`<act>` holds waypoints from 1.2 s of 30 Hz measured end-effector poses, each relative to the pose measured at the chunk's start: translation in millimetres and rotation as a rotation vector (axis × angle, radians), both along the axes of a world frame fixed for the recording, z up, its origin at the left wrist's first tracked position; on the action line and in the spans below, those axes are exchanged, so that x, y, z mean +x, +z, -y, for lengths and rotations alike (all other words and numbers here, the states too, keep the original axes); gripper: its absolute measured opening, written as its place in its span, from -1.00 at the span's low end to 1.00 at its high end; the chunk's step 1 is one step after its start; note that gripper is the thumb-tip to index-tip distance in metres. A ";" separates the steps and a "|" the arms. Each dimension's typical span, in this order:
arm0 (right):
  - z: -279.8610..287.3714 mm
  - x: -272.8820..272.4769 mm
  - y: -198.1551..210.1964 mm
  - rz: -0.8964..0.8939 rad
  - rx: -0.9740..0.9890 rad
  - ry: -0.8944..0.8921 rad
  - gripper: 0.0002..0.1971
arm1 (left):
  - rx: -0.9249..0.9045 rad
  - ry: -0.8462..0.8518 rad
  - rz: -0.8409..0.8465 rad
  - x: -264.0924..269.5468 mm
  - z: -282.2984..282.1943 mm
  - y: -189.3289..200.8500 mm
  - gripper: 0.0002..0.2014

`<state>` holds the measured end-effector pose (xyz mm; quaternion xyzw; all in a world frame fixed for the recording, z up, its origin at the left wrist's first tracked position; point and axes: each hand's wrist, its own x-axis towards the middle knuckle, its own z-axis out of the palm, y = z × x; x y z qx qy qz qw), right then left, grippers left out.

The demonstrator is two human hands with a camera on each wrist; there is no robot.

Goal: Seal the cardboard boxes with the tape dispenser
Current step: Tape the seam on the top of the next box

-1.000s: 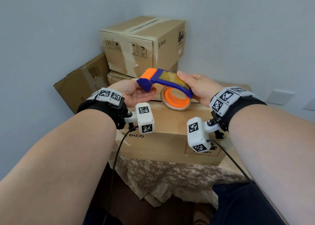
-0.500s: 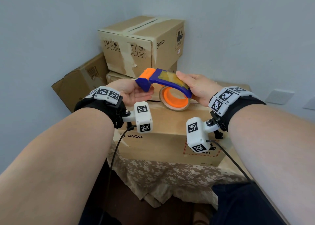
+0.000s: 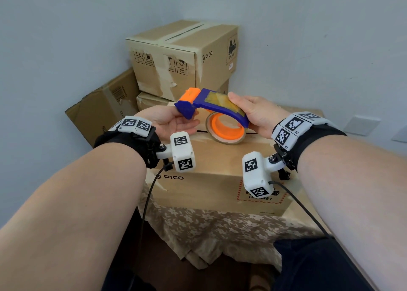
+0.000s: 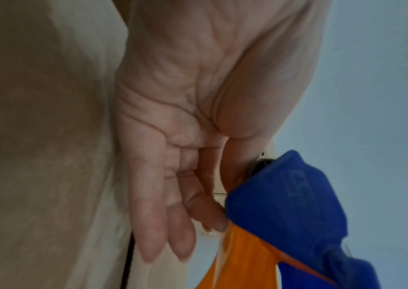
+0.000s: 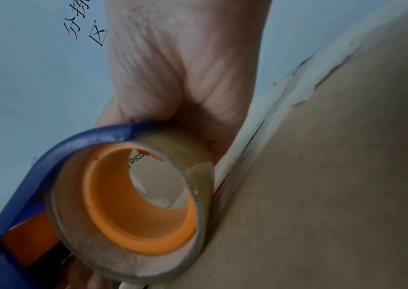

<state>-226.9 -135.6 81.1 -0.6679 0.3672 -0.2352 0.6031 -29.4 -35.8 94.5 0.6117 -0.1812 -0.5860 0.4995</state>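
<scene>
A pale blue-grey wall (image 3: 66, 37) fills the upper half of the head view. Below it, at the frame's centre, a large brown cardboard box printed PICO (image 3: 211, 180) sits on a table draped in a beige floral cloth (image 3: 209, 231); a dark seam along its top shows at the right of the right wrist view. Behind it, upper centre, a smaller taped cardboard box (image 3: 182, 57) is stacked on another carton, and a flattened, tilted brown carton (image 3: 103, 105) leans at centre left.

Just above the large box's top, mid-frame, hangs the blue and orange plastic tape dispenser (image 3: 211, 107), its roll of clear tape on an orange core (image 3: 226, 127) low against the box; whether the roll touches the cardboard cannot be told. The right hand (image 3: 255, 114) grips the dispenser's curved blue back, its fingers (image 3: 233, 96) wrapped over the top. The left hand (image 3: 169, 121) lies palm up under the blue and orange front end, whose blue head its thumb and curled fingers (image 4: 208, 213) pinch.
</scene>
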 end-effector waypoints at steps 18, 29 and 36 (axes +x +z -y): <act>-4.2 -0.1 1.1 0.021 0.029 -0.011 -0.64 | -0.066 0.131 -0.057 -9.9 -1.6 4.5 -0.83; -9.1 19.2 23.5 -0.152 -0.145 0.015 -0.63 | 0.041 0.126 0.130 6.9 -7.6 13.2 -0.81; -8.4 36.5 29.9 -0.195 -0.196 0.001 -0.62 | 0.005 0.160 0.062 15.5 -14.0 10.3 -0.78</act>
